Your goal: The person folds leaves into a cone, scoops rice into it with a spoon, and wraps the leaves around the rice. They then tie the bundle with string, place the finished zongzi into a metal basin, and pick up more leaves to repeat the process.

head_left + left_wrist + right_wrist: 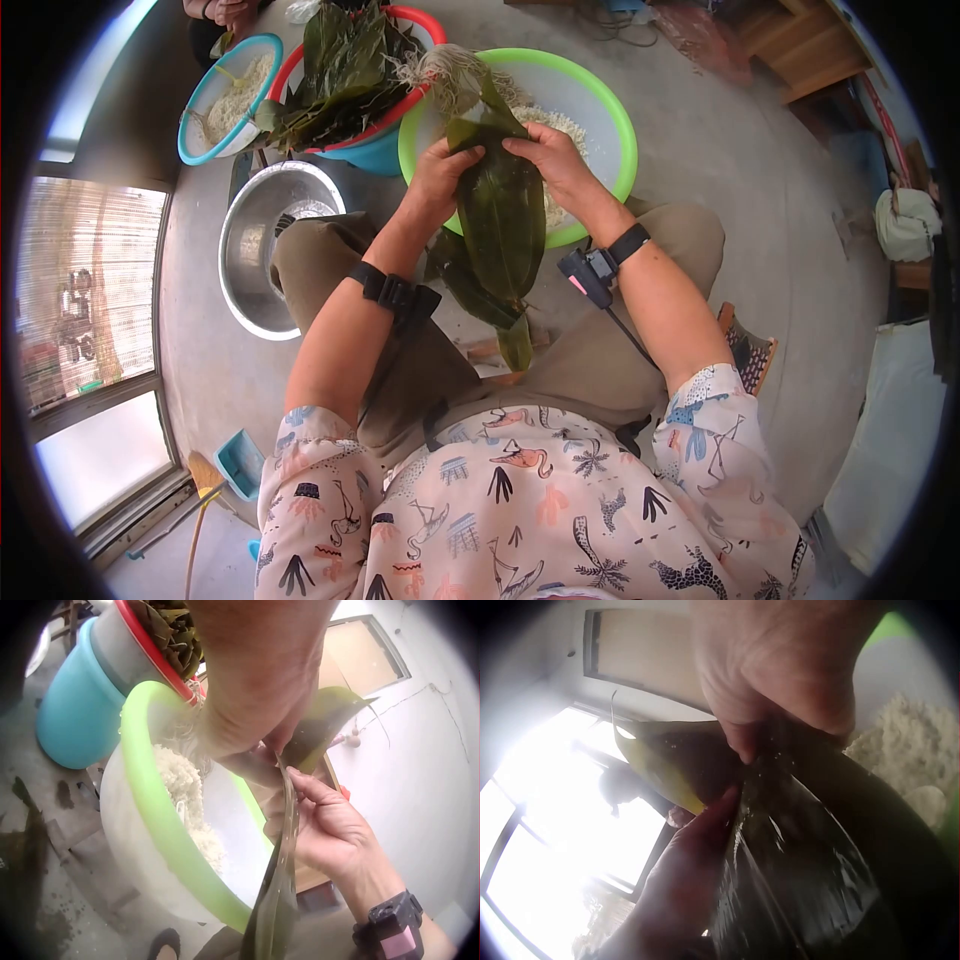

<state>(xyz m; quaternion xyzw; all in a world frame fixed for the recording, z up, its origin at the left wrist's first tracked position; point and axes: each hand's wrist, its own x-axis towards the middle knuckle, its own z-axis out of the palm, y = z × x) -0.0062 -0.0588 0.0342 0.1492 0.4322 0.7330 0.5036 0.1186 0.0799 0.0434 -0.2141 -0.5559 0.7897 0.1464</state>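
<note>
Both hands hold broad, wet, dark green bamboo leaves [500, 225] by their upper part, over the near side of a green-rimmed basin [618, 120] of white rice [560, 128]. My left hand [440, 178] pinches the left edge with the thumb on top. Opposite it, my right hand [563, 170] pinches the right edge the same way. The leaf ends hang down between the knees. In the left wrist view the leaf [281, 900] is seen nearly edge-on, with the right hand [330, 829] beyond it. Most fingers are hidden behind the leaves.
A bundle of pale strings [455, 75] hangs over the basin's far left rim. Left of it stand a red-rimmed tub [425, 22] heaped with leaves and a blue-rimmed basin [190, 140]. A metal basin [240, 250] sits by the left knee. Another person's hands [228, 12] show at top left.
</note>
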